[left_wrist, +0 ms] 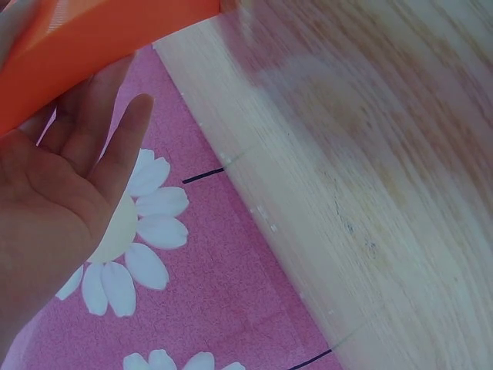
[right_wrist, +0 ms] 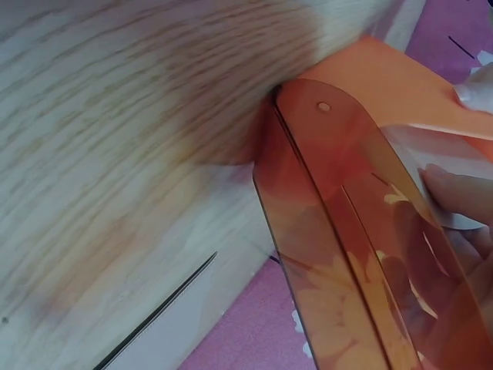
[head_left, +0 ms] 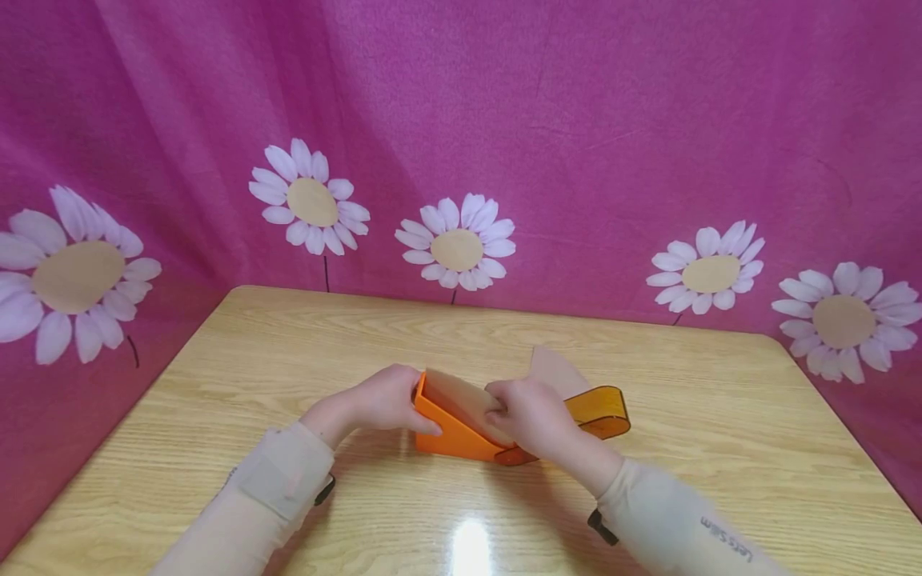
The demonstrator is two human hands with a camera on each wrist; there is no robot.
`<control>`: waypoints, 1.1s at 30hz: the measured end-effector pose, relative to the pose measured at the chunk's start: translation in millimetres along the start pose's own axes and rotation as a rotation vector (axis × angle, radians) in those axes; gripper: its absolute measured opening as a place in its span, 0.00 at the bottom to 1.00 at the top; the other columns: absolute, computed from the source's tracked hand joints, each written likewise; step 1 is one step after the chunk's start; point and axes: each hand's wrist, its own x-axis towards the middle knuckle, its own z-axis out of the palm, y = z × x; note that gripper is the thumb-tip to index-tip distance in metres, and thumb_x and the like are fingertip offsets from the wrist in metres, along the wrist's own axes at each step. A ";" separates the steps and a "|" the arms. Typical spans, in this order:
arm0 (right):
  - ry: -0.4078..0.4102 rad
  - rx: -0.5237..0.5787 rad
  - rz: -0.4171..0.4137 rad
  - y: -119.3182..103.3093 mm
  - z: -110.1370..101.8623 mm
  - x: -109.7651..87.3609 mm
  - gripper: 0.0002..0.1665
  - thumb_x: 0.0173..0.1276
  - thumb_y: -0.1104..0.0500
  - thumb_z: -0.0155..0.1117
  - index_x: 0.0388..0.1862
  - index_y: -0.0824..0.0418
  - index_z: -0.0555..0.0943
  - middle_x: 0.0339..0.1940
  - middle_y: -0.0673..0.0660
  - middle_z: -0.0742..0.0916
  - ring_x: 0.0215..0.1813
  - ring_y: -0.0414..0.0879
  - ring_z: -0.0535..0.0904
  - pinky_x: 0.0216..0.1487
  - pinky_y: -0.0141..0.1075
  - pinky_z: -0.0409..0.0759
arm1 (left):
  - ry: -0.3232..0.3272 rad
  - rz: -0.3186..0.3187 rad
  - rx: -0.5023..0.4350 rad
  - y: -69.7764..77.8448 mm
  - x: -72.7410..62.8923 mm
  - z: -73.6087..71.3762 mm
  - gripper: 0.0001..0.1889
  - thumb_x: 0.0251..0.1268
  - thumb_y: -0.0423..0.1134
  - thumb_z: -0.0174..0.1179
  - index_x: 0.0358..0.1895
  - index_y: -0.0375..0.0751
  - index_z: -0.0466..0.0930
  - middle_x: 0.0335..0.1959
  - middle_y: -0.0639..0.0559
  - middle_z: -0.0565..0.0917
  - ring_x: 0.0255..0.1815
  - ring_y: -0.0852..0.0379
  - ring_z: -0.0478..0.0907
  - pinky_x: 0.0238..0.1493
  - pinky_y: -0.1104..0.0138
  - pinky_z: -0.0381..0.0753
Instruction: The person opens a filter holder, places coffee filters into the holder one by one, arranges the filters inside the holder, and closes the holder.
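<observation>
An orange box [head_left: 458, 432] with an open slanted top stands near the middle of the table, tan paper [head_left: 461, 396] showing inside it. My left hand [head_left: 385, 400] grips its left end, thumb on the near side and fingers behind. A see-through amber lid [head_left: 599, 408] is swung out to the right from the box's low end. Over the box, my right hand [head_left: 536, 420] pinches the tan paper between thumb and curled fingers. Beyond that hand a flat tan piece [head_left: 555, 368] sticks out; whether it joins the pinched paper is hidden.
The wood-grain table [head_left: 302, 344] lies beneath everything. A magenta curtain [head_left: 576, 160] with white daisies hangs round its back and sides. Both forearms wear pale sleeves [head_left: 284, 472] with dark wrist-camera parts on them.
</observation>
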 end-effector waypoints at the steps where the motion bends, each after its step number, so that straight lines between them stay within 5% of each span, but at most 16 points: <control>1: 0.000 -0.012 -0.004 0.0 1.2 0.0 0.25 0.56 0.63 0.68 0.15 0.54 0.60 0.15 0.45 0.57 0.19 0.37 0.57 0.23 0.27 0.51 | 0.001 -0.002 -0.001 0.0 0.0 0.1 0.16 0.46 0.41 0.72 0.38 0.45 0.80 0.30 0.58 0.82 0.31 0.60 0.74 0.40 0.67 0.74; 16: -0.046 -0.143 -0.003 -3.5 10.6 0.7 0.21 0.55 0.59 0.69 0.14 0.54 0.66 0.13 0.44 0.60 0.19 0.40 0.61 0.20 0.30 0.52 | 0.008 -0.074 -0.008 0.6 -0.8 -0.5 0.18 0.46 0.43 0.73 0.43 0.47 0.81 0.32 0.59 0.83 0.31 0.58 0.75 0.39 0.67 0.75; 22: -0.083 -0.130 0.038 -2.8 8.1 2.6 0.19 0.56 0.55 0.70 0.15 0.53 0.68 0.12 0.45 0.63 0.18 0.40 0.62 0.20 0.30 0.54 | 0.007 -0.026 -0.007 0.0 -1.1 0.0 0.15 0.46 0.42 0.72 0.38 0.45 0.81 0.30 0.58 0.83 0.30 0.60 0.75 0.39 0.67 0.75; 28: -0.076 -0.085 0.067 -0.9 -7.7 2.5 0.07 0.57 0.56 0.67 0.25 0.56 0.79 0.17 0.45 0.79 0.21 0.37 0.69 0.23 0.29 0.66 | 0.012 -0.002 -0.001 0.1 -1.5 -0.2 0.13 0.46 0.40 0.72 0.35 0.44 0.80 0.28 0.57 0.83 0.29 0.61 0.75 0.39 0.67 0.75; 33: -0.036 -0.025 0.141 6.4 -39.1 5.4 0.08 0.61 0.52 0.65 0.31 0.56 0.82 0.23 0.47 0.84 0.27 0.38 0.75 0.30 0.33 0.73 | 0.008 0.002 0.000 0.3 -1.9 0.4 0.13 0.46 0.40 0.72 0.35 0.44 0.81 0.28 0.58 0.83 0.29 0.61 0.75 0.39 0.67 0.75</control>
